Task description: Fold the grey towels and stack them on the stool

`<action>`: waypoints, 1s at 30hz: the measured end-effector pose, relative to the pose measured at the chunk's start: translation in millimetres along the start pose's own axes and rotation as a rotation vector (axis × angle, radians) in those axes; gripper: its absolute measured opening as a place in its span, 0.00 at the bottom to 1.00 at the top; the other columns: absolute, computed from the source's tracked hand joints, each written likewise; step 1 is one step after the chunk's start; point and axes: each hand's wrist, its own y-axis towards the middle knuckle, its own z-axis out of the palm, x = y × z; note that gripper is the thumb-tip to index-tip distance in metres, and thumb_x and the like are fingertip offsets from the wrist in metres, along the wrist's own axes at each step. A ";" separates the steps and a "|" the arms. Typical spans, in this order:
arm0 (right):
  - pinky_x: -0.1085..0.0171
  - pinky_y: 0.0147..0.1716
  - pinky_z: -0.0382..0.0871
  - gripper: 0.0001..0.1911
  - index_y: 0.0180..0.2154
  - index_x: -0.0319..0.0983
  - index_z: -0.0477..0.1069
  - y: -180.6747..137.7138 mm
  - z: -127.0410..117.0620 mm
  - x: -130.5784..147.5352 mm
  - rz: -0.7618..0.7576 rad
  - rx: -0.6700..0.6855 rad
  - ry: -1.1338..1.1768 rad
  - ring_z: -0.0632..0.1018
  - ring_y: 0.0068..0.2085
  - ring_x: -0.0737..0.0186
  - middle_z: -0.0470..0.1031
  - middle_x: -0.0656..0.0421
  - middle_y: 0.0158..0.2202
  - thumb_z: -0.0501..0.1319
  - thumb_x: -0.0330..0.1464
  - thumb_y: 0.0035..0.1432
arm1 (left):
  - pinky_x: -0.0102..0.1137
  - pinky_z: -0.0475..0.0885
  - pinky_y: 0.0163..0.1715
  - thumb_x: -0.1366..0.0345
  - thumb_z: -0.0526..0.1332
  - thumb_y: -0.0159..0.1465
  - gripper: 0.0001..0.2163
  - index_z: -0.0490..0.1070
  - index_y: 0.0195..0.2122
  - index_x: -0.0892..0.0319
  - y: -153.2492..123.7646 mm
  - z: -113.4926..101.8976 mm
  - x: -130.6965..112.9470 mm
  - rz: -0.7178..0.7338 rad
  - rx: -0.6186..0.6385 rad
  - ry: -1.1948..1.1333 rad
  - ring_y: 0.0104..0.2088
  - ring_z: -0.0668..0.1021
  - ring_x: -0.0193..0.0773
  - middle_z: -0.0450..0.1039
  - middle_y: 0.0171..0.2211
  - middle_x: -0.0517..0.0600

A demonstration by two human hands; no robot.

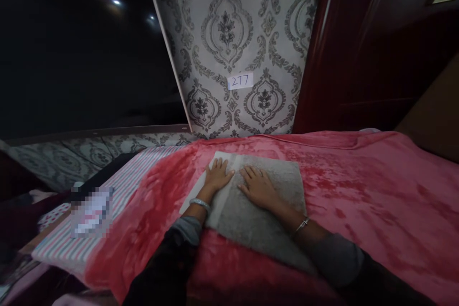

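A grey cloth (pixel 251 222), looking like a towel with a paler band along its left side, lies spread on a red plush blanket (pixel 358 191). My left hand (pixel 217 176) rests flat on the pale band near the far left corner, fingers spread. Just to its right, my right hand (pixel 258 186) presses flat on the darker grey part, fingers stretched out. Neither hand grips anything. My right forearm covers part of the cloth's right side.
Left of the blanket lies a striped cloth (pixel 143 167) with a blurred item (pixel 92 213) on it. A large dark television screen (pixel 82 52) hangs at the left. Behind stand patterned wallpaper (pixel 227 24) with a paper label (pixel 240 81) reading 277, and a dark red glossy panel (pixel 355 52).
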 end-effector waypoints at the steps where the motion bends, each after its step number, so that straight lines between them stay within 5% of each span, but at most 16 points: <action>1: 0.42 0.65 0.48 0.32 0.68 0.37 0.57 0.0 0.2 0.7 -0.001 -0.006 -0.005 0.55 0.69 0.45 0.54 0.47 0.70 0.44 0.46 0.70 | 0.55 0.44 0.68 0.45 0.41 0.69 0.33 0.48 0.71 0.57 -2.3 -0.4 2.4 0.031 0.011 -0.003 0.72 0.47 0.49 0.43 0.73 0.56; 15: 0.41 0.65 0.48 0.32 0.68 0.36 0.56 -1.0 2.8 2.7 0.003 0.014 -0.042 0.55 0.69 0.44 0.53 0.47 0.70 0.44 0.45 0.69 | 0.53 0.52 0.66 0.46 0.50 0.69 0.31 0.50 0.71 0.49 -99.6 19.1 42.3 0.117 -0.114 0.073 0.71 0.49 0.55 0.45 0.72 0.58; 23: 0.41 0.65 0.50 0.34 0.70 0.35 0.51 20.6 -14.7 11.4 0.041 0.220 -0.020 0.52 0.70 0.47 0.49 0.46 0.71 0.44 0.45 0.69 | 0.56 0.53 0.66 0.48 0.52 0.69 0.30 0.51 0.70 0.48 -135.5 27.0 45.9 0.086 -0.128 0.062 0.71 0.48 0.57 0.43 0.73 0.58; 30: 0.42 0.66 0.46 0.33 0.70 0.42 0.52 59.2 -2.7 58.1 -0.321 0.238 0.073 0.51 0.71 0.50 0.48 0.52 0.72 0.45 0.46 0.69 | 0.57 0.54 0.65 0.53 0.54 0.69 0.27 0.54 0.69 0.46 -161.0 32.0 36.4 0.097 -0.181 0.013 0.71 0.52 0.56 0.47 0.72 0.57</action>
